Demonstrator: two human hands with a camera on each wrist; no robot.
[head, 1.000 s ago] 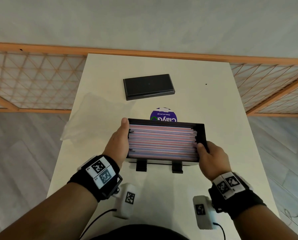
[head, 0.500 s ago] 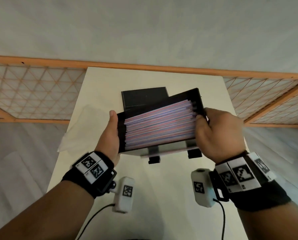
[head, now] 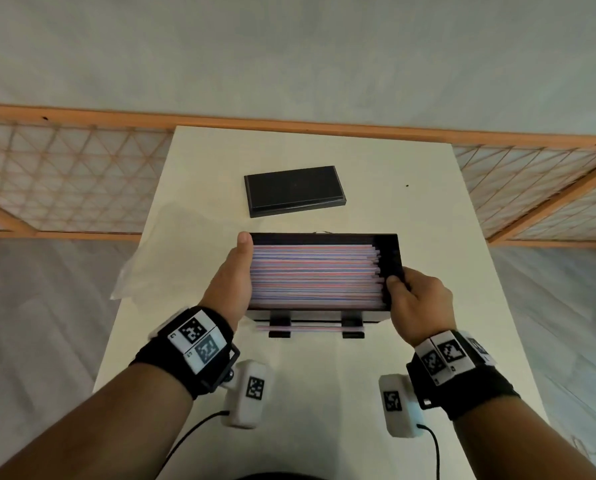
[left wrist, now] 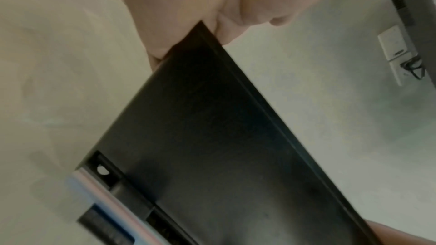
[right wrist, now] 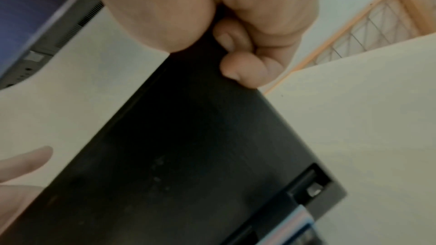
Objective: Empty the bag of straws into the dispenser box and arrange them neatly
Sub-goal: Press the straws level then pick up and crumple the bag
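Note:
A black dispenser box sits level near the middle of the white table, filled with pink, blue and white straws lying lengthwise and packed toward its left end. A few straws show in the slot at its front. My left hand grips the box's left end, thumb along the rim. My right hand grips the right front corner, thumb inside the wall. The wrist views show the box's dark front wall and curled fingers on its edge. The clear empty bag lies left of the box.
The box's black lid lies flat farther back on the table. An orange wooden lattice fence runs behind and beside the table. The table's front part lies between my forearms.
Half a second ago I held the box lifted and tilted, right end up. It is now lower, level and closer to me, with the straws shifted against the left end.

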